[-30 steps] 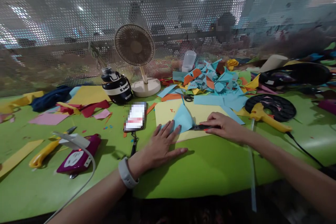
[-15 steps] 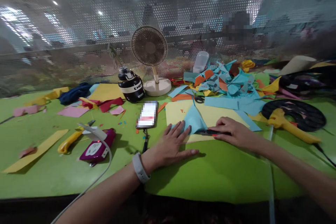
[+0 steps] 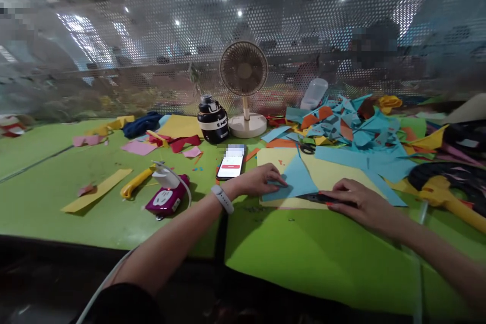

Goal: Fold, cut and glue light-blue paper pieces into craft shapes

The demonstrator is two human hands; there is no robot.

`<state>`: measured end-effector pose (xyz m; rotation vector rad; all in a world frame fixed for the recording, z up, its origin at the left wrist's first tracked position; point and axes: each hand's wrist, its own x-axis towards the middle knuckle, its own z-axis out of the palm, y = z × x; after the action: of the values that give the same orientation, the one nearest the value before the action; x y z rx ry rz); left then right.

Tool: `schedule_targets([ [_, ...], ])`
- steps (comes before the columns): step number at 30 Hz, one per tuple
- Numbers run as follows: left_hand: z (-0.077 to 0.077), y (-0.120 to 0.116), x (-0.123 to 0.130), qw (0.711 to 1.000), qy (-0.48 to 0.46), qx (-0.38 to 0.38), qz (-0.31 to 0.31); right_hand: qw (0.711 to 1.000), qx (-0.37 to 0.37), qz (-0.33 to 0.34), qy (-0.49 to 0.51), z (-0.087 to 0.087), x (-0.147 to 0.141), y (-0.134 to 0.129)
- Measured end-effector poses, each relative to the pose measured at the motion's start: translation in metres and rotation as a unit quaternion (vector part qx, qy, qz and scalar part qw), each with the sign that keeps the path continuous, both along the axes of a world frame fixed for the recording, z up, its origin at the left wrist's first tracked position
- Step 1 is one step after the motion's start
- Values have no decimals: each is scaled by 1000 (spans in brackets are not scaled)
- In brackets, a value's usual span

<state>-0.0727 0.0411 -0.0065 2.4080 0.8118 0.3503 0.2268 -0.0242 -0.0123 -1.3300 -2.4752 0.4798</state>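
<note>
My left hand, with a white wristband, rests at the left edge of a blue triangular piece of paper. Its fingers are slightly bent and apart, fingertips on the blue piece. That piece lies on a pale yellow sheet. My right hand is closed round a dark slim tool, which lies along the lower right corner of the blue piece. Most of the tool's handle is hidden under my fingers, so its exact kind cannot be made out.
A lit phone, a purple box with a white plug and a yellow-handled tool lie left. Behind stand a bottle and a fan. Blue scraps are heaped right, near black scissors and a yellow glue gun.
My left hand has drawn back from lying flat across the blue piece to its left edge, fingers now bent. My right hand keeps hold of the dark tool. The view has swung left.
</note>
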Motion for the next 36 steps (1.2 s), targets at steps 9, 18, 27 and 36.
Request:
schedule_targets([
  [9,-13,4,-9,998,-45,-21,-40,1000,9,-1,-11,5,-12,0],
  [18,1,-1,-19,999,-31,-4,-39,1000,28,-1,-7,0,-13,-1],
  [27,-3,6,-20,995,-46,-57,-68,1000,9,2,-7,5,-16,0],
  [36,-3,6,-20,995,-44,-60,-67,1000,-22,10,-6,10,-14,1],
])
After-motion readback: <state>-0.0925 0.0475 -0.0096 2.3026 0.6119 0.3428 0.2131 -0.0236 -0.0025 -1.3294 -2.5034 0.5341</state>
